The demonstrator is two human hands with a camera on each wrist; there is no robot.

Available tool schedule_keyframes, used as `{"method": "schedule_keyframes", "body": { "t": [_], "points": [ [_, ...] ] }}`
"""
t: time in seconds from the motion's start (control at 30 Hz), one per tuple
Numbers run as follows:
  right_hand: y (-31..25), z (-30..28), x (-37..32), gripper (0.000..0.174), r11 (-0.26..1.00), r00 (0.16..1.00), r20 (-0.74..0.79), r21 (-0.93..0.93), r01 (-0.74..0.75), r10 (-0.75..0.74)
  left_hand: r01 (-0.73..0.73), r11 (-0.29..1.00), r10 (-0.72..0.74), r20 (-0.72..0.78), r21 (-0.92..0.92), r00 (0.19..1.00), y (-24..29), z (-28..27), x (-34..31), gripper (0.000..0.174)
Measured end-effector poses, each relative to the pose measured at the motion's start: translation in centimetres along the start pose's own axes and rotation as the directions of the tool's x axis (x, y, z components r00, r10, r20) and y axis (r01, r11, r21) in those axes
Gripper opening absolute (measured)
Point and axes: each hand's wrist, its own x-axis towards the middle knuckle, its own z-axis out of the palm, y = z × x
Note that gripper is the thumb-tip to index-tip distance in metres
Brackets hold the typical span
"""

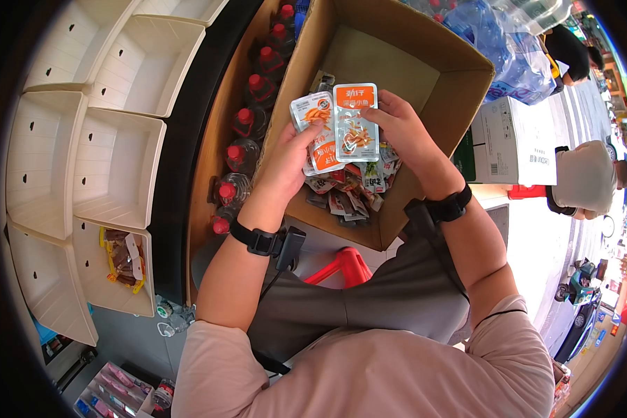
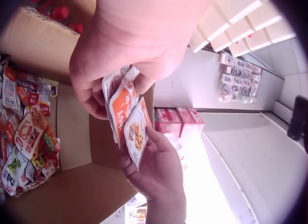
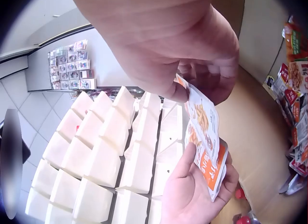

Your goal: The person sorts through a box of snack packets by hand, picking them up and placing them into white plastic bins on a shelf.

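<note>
Over the cardboard box (image 1: 397,66), my left hand (image 1: 285,160) pinches orange-and-white snack packets (image 1: 322,153), thumb on top and fingers beneath. My right hand (image 1: 404,129) grips another packet (image 1: 355,132) by its right side, thumb across its face. That packet stands upright, with small fried fish pictured under an orange band, and its left edge overlaps the left hand's packets. In the left wrist view the left hand's packets (image 2: 122,103) show as a small stack. Below the hands, a heap of mixed snack packets (image 1: 352,191) lies in the near part of the box.
Red-capped bottles (image 1: 240,157) line the box's left side. Further left stand white bins (image 1: 118,160), one holding brown snack packs (image 1: 124,258). A red stool (image 1: 348,268) is under the box's near edge. A white carton (image 1: 515,143) and blue-wrapped bottles (image 1: 494,52) stand right.
</note>
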Motion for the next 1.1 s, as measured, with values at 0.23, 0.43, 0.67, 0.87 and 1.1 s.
{"method": "schedule_keyframes", "body": {
  "t": [0.23, 0.43, 0.67, 0.87, 1.1],
  "points": [
    [-0.7, -0.5, 0.1, 0.032, 0.993, 0.999, -0.007, 0.107, -0.048, 0.049, 0.005, 0.999, -0.007, -0.034, -0.049, 0.999, 0.3, -0.2, 0.1, 0.033],
    [1.0, 0.7, -0.5, 0.036, 0.961, 0.966, 0.231, -0.272, -0.047, 0.112, -0.076, 0.989, 0.072, 0.041, 0.127, 0.997, 0.1, 0.3, -0.4, 0.033],
    [-0.6, 0.3, -0.6, 0.031, 0.993, 0.999, 0.042, -0.115, 0.0, 0.005, -0.026, 0.998, 0.024, -0.037, -0.057, 0.999, 0.1, -0.8, 0.2, 0.035],
    [-0.2, 0.2, -0.1, 0.033, 0.977, 0.998, -0.06, 0.211, 0.044, -0.032, 0.051, 0.995, -0.047, 0.059, -0.08, 0.997, 0.6, 0.3, -0.4, 0.033],
    [-0.8, 0.1, -1.0, 0.037, 0.975, 0.98, 0.158, -0.205, -0.089, 0.123, -0.201, 0.978, 0.198, -0.06, -0.047, 0.978, 0.8, 0.1, 0.0, 0.032]
  ]
}}
